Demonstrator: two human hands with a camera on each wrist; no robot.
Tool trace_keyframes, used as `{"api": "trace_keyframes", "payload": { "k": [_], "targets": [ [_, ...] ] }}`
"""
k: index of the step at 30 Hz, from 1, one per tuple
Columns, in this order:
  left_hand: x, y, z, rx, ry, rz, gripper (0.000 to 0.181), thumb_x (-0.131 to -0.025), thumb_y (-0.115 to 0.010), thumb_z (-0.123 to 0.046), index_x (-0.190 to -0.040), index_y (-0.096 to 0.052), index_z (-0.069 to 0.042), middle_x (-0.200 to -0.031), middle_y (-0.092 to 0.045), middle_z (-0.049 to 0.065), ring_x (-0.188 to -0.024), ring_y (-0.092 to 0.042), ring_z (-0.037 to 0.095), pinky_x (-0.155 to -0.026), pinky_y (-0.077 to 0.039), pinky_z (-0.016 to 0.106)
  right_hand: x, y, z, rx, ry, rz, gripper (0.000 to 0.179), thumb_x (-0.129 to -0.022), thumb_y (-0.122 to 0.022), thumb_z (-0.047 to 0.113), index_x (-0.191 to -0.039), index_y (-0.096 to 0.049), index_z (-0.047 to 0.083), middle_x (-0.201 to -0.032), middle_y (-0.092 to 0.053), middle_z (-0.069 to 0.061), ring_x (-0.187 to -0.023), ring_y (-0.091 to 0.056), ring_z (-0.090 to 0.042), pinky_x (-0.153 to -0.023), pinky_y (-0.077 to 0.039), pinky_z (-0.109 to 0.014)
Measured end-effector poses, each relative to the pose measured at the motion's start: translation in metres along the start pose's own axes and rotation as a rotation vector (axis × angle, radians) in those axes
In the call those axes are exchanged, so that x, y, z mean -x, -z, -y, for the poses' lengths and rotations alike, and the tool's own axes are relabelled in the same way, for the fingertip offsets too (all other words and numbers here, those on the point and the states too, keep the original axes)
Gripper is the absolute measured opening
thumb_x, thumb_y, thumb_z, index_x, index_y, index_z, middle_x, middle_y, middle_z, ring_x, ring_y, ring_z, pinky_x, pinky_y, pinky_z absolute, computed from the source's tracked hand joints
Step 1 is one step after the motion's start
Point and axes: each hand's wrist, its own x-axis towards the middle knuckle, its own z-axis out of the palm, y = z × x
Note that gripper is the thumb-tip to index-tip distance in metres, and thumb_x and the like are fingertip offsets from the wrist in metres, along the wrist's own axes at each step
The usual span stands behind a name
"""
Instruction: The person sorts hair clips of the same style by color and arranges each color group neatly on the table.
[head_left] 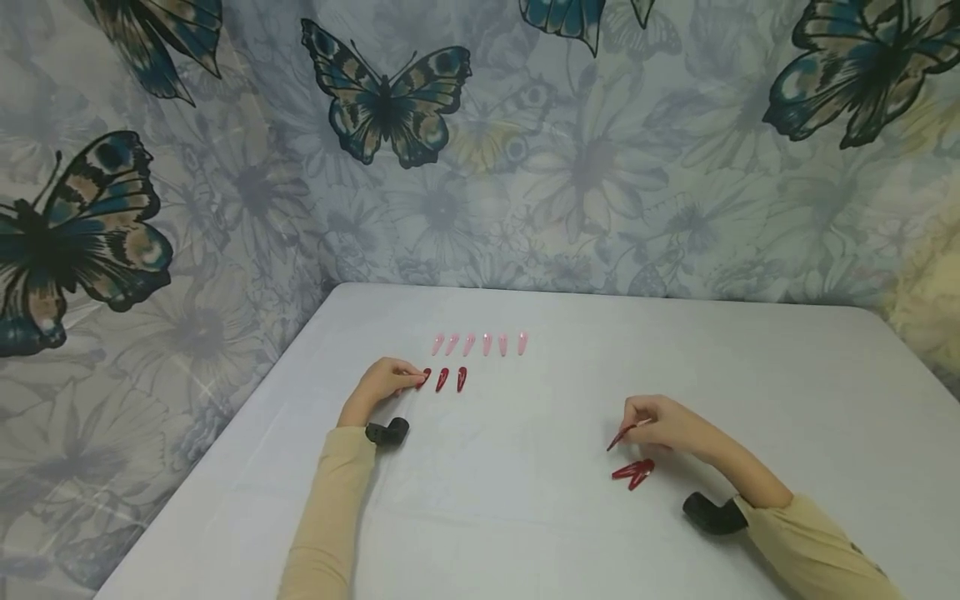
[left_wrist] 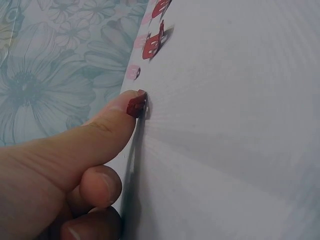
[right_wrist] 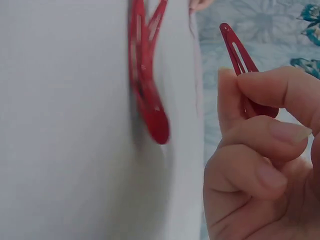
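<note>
My left hand (head_left: 386, 379) pinches a red snap hair clip (left_wrist: 136, 104) at the tabletop, with the thumb over it; the index finger is mostly hidden in the left wrist view. Just right of it lie two more red snap clips, a nearer one (head_left: 442, 380) and a farther one (head_left: 462, 379), side by side. Over on the right, my right hand (head_left: 656, 422) holds another red snap clip (right_wrist: 240, 52) between thumb and forefinger, raised off the table. Below that hand, a small pile of red clips (head_left: 637, 472) lies crossed on the cloth.
Behind the red row, several pink snap clips (head_left: 487, 344) lie in a line on the white table (head_left: 510, 500). A butterfly-patterned cloth (head_left: 442, 208) hangs at the back and left edge. Something pale yellow and fluffy (head_left: 930, 283) shows at far right.
</note>
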Motion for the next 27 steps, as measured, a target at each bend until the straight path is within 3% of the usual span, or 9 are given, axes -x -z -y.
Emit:
{"api": "trace_keyframes", "payload": {
  "k": [4,9,15,23,27],
  "targets": [
    [0.000,-0.002,0.001,-0.010,-0.002,-0.004,0.023,-0.089,-0.071,-0.027,-0.097,-0.076,-0.006,-0.049,-0.043,-0.006,-0.051,-0.038,0.009,-0.059,-0.034,0.026,-0.007,0.004,0.009,0.015,-0.056,0.058,0.012,-0.085,-0.054,0.003,-0.081,-0.049,-0.007,-0.061,-0.045,0.003,-0.043,-0.033,-0.004,-0.043,-0.028,-0.022],
    [0.000,-0.001,0.001,-0.014,0.011,-0.005,0.024,-0.089,-0.071,-0.027,-0.097,-0.076,-0.006,-0.049,-0.044,-0.006,-0.051,-0.039,0.010,-0.058,-0.034,0.026,-0.019,0.005,0.018,0.031,-0.099,0.093,0.022,-0.085,-0.057,0.007,-0.075,-0.043,-0.006,-0.060,-0.044,0.004,-0.045,-0.037,-0.006,-0.046,-0.031,-0.023],
    [0.000,-0.001,0.000,-0.012,0.009,0.010,0.024,-0.089,-0.071,-0.028,-0.098,-0.077,-0.006,-0.049,-0.044,-0.007,-0.051,-0.039,0.009,-0.059,-0.034,0.026,-0.034,0.002,0.019,0.133,-0.122,0.011,0.020,-0.083,-0.060,0.007,-0.071,-0.045,0.009,-0.057,-0.044,0.005,-0.046,-0.036,-0.006,-0.048,-0.032,-0.022],
    [-0.001,0.000,0.001,-0.008,0.011,0.002,0.024,-0.089,-0.071,-0.028,-0.096,-0.077,-0.006,-0.049,-0.043,-0.006,-0.051,-0.038,0.010,-0.060,-0.034,0.026,-0.066,-0.001,0.030,0.117,-0.121,-0.094,0.008,-0.089,-0.061,0.009,-0.090,-0.057,0.002,-0.069,-0.061,0.004,-0.051,-0.036,-0.008,-0.051,-0.033,-0.023],
    [0.000,-0.001,0.001,-0.006,0.001,0.005,0.024,-0.089,-0.071,-0.029,-0.095,-0.077,-0.006,-0.049,-0.043,-0.006,-0.051,-0.038,0.010,-0.059,-0.034,0.026,-0.082,-0.005,0.042,0.086,-0.103,-0.121,0.010,-0.091,-0.059,0.008,-0.093,-0.059,-0.001,-0.071,-0.058,0.001,-0.055,-0.038,-0.009,-0.055,-0.034,-0.024]
  ]
}}
